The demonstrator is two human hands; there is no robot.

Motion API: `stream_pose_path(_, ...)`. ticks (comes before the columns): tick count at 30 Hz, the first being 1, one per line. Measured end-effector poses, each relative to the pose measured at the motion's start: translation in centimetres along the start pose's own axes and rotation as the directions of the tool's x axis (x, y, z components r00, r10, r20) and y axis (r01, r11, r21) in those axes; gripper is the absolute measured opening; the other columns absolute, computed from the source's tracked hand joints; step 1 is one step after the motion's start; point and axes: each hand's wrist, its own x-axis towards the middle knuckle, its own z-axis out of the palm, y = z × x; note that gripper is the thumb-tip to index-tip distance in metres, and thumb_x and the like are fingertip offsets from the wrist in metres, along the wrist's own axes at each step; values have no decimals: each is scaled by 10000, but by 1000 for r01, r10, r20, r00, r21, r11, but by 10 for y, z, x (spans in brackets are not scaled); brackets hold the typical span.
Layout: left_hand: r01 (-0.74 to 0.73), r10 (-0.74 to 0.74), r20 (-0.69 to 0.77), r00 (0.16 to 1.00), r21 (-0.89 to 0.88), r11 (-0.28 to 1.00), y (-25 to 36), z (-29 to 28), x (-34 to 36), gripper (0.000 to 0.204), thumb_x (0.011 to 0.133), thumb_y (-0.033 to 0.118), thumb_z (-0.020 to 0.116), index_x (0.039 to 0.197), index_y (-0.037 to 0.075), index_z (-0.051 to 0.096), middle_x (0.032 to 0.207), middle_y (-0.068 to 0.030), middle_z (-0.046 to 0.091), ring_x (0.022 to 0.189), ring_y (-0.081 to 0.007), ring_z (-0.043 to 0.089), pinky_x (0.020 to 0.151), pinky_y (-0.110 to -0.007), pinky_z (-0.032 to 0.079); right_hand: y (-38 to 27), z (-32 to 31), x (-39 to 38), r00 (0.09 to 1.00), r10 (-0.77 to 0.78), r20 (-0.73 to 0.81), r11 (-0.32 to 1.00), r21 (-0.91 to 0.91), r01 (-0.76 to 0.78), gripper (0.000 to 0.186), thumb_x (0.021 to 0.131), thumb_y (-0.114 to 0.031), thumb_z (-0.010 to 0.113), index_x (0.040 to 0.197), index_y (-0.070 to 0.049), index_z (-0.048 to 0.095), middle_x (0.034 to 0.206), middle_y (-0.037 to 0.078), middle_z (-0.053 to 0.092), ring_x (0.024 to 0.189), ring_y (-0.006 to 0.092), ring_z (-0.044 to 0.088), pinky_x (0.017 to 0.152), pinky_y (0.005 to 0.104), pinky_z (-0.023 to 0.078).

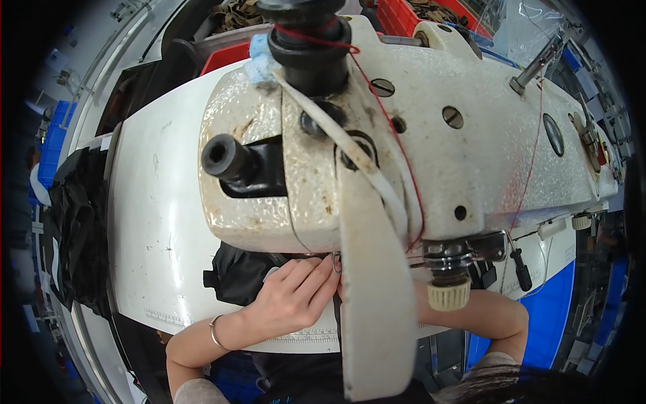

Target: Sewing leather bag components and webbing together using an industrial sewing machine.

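My left hand (299, 293) is under the head of a white sewing machine (431, 128), its fingers bent and pressed together beside the needle area. A black fabric piece (239, 275) lies bunched on the white table by that hand, and the fingertips pinch its edge close to a small metal loop (336, 262). Below the fingertips a narrow black strip (338, 313) hangs toward me. From the right comes my right forearm (478, 313); the hand itself is almost wholly hidden behind the machine's long pale lever (380, 316), so its fingers cannot be read.
Red thread (397, 135) runs down the machine from a black knob. A pile of black fabric (79, 229) hangs over the table's left side. Red bins (397, 17) with brown pieces stand behind the machine. A small black screwdriver (520, 269) lies at right, near a blue surface (552, 316).
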Motion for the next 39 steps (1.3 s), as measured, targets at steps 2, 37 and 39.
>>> stream_pose_path(2, 9, -9, 1, 1000, -12, 1000, 1, 0, 0, 344, 610, 55, 620, 928, -74, 624, 1012, -176, 611, 825, -230, 576, 678, -301, 485, 0, -3, 1, 1000, 22, 0, 998, 52, -22, 314, 678, -189, 555, 857, 56, 632, 906, 156, 612, 872, 282, 615, 809, 393, 504)
stream_pose_path(37, 102, -104, -7, 995, -127, 987, 3, -19, 15, 337, 606, 61, 608, 919, -65, 613, 1058, -174, 588, 862, -238, 563, 717, -316, 498, -2, -27, 14, 988, 153, -8, 988, -26, -153, 258, 602, -175, 566, 754, 29, 610, 872, 159, 593, 873, 289, 585, 773, 381, 523)
stream_pose_path(39, 80, -81, -10, 997, -80, 994, -2, -18, 19, 331, 610, 71, 605, 916, -56, 609, 1032, -157, 583, 871, -234, 556, 732, -322, 497, -1, -23, 14, 969, 236, -69, 971, -6, -237, 200, 570, -154, 568, 691, 5, 578, 820, 135, 571, 836, 274, 578, 745, 363, 521)
